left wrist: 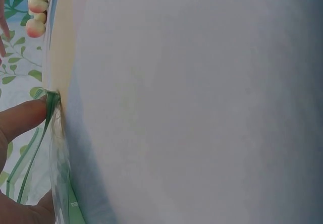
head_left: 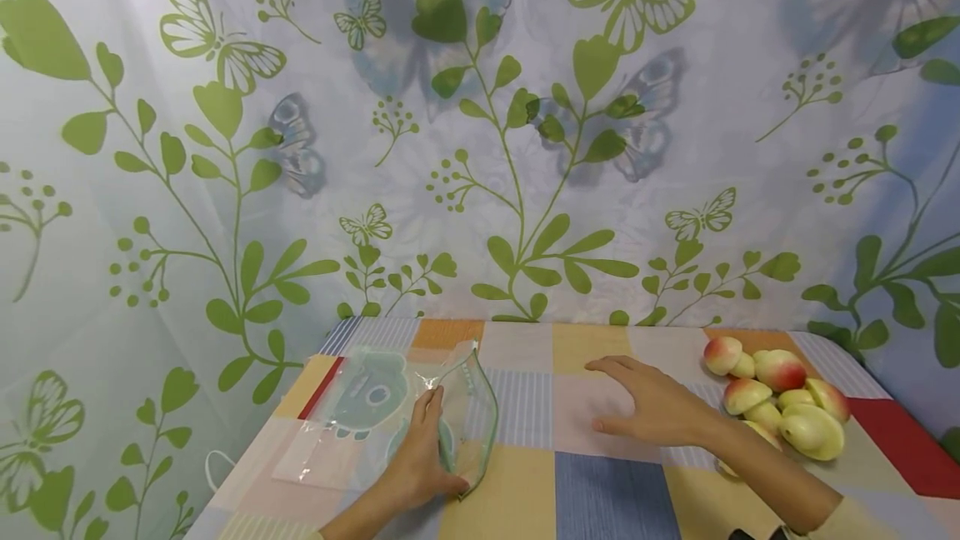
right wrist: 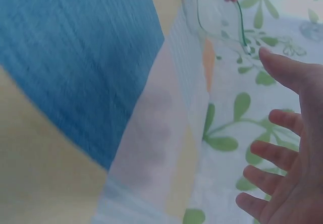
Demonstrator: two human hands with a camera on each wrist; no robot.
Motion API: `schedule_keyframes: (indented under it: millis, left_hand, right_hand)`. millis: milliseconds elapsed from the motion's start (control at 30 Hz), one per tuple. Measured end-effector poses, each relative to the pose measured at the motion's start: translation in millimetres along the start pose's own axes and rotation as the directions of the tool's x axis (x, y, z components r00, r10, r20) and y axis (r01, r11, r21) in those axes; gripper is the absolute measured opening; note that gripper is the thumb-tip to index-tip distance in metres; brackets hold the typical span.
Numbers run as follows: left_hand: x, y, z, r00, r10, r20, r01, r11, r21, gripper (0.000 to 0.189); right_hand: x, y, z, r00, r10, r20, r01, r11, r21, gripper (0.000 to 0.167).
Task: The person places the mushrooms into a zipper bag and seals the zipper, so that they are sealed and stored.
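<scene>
A clear plastic zip bag (head_left: 367, 398) with a teal cartoon print and a green edge lies on the left of the table. Its mouth faces right and gapes apart. My left hand (head_left: 420, 457) grips the bag near this mouth, thumb at the near edge and fingers on the upper side. In the left wrist view, a digit presses against the green strip (left wrist: 51, 110). To the right, my right hand (head_left: 656, 402) hovers over the cloth with spread, relaxed fingers and nothing in it. Close to its wrist sits a pile of red-and-yellow, peach-like fruits (head_left: 780, 369).
A patchwork cloth (head_left: 607, 490) in coloured squares covers the table. Behind it hangs a pale curtain (head_left: 480, 182) with green leaves and butterflies. A white cord loop (head_left: 213, 469) shows beyond the table's left edge.
</scene>
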State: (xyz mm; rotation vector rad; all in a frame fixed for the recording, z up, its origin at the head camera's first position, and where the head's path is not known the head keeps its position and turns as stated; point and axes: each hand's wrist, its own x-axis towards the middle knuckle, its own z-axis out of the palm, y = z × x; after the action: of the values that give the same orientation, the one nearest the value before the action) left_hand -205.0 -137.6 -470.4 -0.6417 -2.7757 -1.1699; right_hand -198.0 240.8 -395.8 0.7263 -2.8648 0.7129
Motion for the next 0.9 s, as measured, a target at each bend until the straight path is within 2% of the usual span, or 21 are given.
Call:
schedule_keyframes:
  millis: [200, 633, 900]
  left_hand:
    - [0.2, 1.8, -2.2, 1.000, 0.003, 0.009, -0.003, 1.000, 0.001, 0.140]
    - [2.5, 0.6, -2.0, 0.999, -0.018, 0.047, 0.020, 0.999, -0.032, 0.139]
    - [2.3, 2.6, -3.3, 0.998, -0.017, 0.056, 0.018, 1.000, -0.017, 0.138]
  right_hand:
    - [-10.6, 7, -14, 1.000, -0.014, -0.013, 0.014, 1.000, -0.014, 0.079]
    - [-35.0, 32, -29, 0.996, -0.051, -0.075, 0.043, 0.994, -0.104, 0.071]
    - [-55.1, 52, -35, 0.994, -0.061, -0.092, 0.046, 0.986, -0.158, 0.067]
